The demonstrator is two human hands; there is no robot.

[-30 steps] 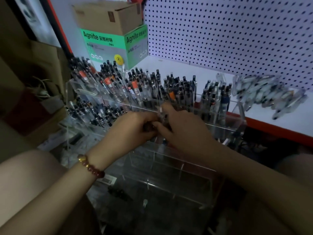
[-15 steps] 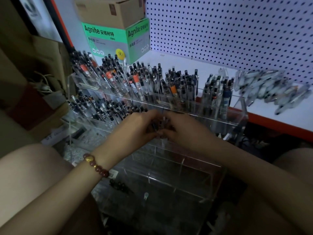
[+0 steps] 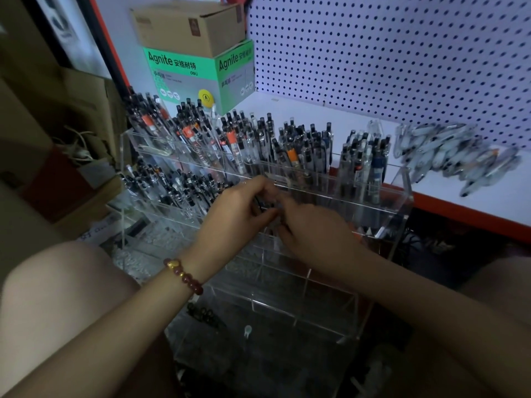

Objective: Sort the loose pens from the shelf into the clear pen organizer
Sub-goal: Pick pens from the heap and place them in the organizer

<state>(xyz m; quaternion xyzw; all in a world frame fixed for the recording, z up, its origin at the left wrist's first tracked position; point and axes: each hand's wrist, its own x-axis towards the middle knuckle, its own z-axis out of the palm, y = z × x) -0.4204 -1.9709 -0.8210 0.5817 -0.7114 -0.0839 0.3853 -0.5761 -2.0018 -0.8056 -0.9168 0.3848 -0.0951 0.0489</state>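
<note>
**Settling a pen at the organizer's middle tier**

Comparing with a second ago, we find little has moved. Both hands have stayed bunched in front of the clear acrylic tiered pen organizer [image 3: 402,202], at its middle tier. Their tight clasp has loosened a little. We judge that a pen is being seated in a compartment rather than a new one fetched, so the sorting has barely advanced.

The left hand [image 3: 238,214] has its grip clamped, thumb against forefinger, on a slim dark pen [image 3: 259,203]. The right hand [image 3: 316,234] curls toward the same spot, but we cannot tell whether its grip holds anything.

Only a short stretch of that pen shows. Its long axis stands steep, much like the racked pens behind it, and we cannot tell which end is up.

Right of the organizer, the pile of loose pale-barrelled pens [image 3: 454,159] lies flat on the white shelf [image 3: 310,110]. Their long axes slant down toward the organizer's right end.
</note>
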